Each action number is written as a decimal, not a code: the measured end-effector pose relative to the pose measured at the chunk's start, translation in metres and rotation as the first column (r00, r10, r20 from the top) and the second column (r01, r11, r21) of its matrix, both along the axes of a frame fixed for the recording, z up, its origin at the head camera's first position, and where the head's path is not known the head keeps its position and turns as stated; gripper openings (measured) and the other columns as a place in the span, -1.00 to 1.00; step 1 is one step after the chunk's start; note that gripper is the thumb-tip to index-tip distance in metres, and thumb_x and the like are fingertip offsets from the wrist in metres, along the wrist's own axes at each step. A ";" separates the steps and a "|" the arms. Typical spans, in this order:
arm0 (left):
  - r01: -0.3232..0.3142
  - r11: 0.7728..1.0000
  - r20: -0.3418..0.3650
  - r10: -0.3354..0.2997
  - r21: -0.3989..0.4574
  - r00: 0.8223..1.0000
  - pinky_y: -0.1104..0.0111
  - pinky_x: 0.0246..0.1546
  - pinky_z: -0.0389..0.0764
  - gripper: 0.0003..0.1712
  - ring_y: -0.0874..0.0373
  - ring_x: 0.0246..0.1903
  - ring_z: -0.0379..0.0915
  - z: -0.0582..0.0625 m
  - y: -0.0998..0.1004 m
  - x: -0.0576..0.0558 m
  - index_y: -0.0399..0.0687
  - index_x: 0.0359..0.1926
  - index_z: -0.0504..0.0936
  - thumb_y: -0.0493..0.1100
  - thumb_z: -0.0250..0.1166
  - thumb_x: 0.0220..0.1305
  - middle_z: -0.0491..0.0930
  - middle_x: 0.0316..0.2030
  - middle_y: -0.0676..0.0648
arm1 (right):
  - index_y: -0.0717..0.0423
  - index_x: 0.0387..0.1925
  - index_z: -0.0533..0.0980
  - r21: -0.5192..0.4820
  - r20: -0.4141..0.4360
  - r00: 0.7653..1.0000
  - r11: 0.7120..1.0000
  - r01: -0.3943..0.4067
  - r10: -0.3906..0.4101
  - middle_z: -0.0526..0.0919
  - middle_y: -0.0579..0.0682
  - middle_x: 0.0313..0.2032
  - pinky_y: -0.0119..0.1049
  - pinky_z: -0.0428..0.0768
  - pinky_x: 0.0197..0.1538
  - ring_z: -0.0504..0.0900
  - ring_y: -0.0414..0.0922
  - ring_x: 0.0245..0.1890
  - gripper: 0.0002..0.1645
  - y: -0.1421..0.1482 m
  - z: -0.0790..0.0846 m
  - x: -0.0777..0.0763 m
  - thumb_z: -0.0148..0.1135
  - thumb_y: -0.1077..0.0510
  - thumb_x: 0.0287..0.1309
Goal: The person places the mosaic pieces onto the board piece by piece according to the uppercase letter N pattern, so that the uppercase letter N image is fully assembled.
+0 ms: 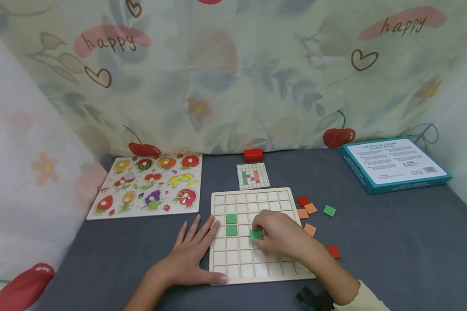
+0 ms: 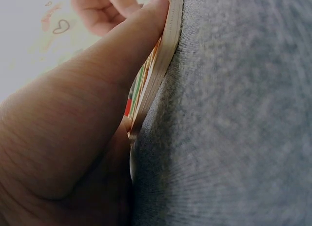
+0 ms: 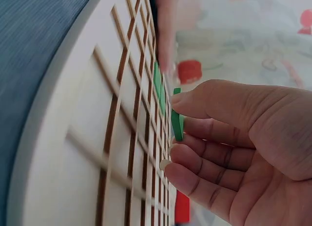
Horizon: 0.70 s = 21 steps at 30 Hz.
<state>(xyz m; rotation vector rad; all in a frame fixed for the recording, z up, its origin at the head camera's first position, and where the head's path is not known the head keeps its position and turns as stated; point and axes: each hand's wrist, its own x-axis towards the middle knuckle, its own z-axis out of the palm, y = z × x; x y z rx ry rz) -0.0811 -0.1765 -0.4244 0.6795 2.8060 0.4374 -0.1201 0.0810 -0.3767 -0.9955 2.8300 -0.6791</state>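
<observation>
A wooden grid board (image 1: 219,258) lies on the grey cloth, with two green square tiles (image 1: 231,224) set in its cells one above the other. My right hand (image 1: 280,233) pinches another green tile (image 1: 255,235) over the middle of the board; in the right wrist view that tile (image 3: 177,116) stands tilted between thumb and fingers, just off the grid. My left hand (image 1: 190,259) lies spread along the board's left edge, thumb on its lower left corner. The left wrist view shows the thumb (image 2: 141,26) against the board's edge.
Loose orange tiles (image 1: 310,230), red tiles (image 1: 333,252) and a green tile (image 1: 329,211) lie right of the board. Behind it are a pattern card (image 1: 253,175) and a red block (image 1: 253,155). A fruit puzzle (image 1: 148,185) lies left, a teal box (image 1: 397,164) right.
</observation>
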 end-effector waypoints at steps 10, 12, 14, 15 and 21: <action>-0.011 1.000 -0.002 0.011 -0.013 1.000 -0.09 0.17 -0.42 0.30 0.03 0.32 -0.62 0.000 0.001 0.000 0.26 0.40 -0.30 0.68 0.00 -0.29 -0.41 0.38 0.17 | -0.01 -0.48 0.53 -0.004 0.008 0.996 0.996 -0.085 0.085 0.44 -0.20 -0.54 -0.42 0.36 -0.45 0.34 -0.27 -0.56 -0.87 -0.035 0.000 -0.002 0.33 0.19 -0.18; -0.007 1.000 -0.005 0.007 -0.014 1.000 -0.10 0.17 -0.41 0.30 0.02 0.32 -0.62 0.001 0.001 0.001 0.24 0.40 -0.30 0.67 0.00 -0.28 -0.41 0.38 0.16 | -0.02 -0.51 0.52 -0.003 0.019 0.996 0.996 -0.091 0.091 0.43 -0.19 -0.57 -0.41 0.34 -0.48 0.33 -0.26 -0.57 -0.87 -0.040 -0.002 -0.002 0.33 0.20 -0.18; -0.005 1.000 -0.009 0.005 -0.014 1.000 -0.10 0.17 -0.40 0.30 0.02 0.32 -0.61 0.001 0.001 0.001 0.23 0.40 -0.29 0.67 0.00 -0.28 -0.40 0.38 0.15 | -0.02 -0.54 0.51 -0.003 0.021 0.995 0.995 -0.098 0.098 0.41 -0.19 -0.59 -0.41 0.31 -0.51 0.31 -0.25 -0.58 -0.87 -0.044 -0.004 -0.002 0.33 0.22 -0.19; -0.003 1.000 -0.013 0.003 -0.016 1.000 -0.11 0.17 -0.40 0.30 0.01 0.32 -0.61 0.001 0.001 0.001 0.23 0.40 -0.29 0.67 0.00 -0.28 -0.40 0.38 0.15 | -0.02 -0.56 0.51 -0.002 0.023 0.995 0.995 -0.099 0.099 0.39 -0.19 -0.60 -0.41 0.29 -0.52 0.30 -0.25 -0.59 -0.87 -0.045 -0.005 -0.002 0.32 0.23 -0.20; -0.004 1.000 -0.013 0.003 -0.016 1.000 -0.10 0.17 -0.40 0.30 0.01 0.32 -0.61 0.002 0.001 0.001 0.23 0.41 -0.29 0.67 0.00 -0.28 -0.39 0.38 0.14 | -0.02 -0.59 0.52 0.028 0.019 0.997 0.996 -0.079 0.078 0.35 -0.21 -0.61 -0.42 0.26 -0.57 0.27 -0.25 -0.61 -0.88 -0.052 -0.009 -0.002 0.32 0.24 -0.20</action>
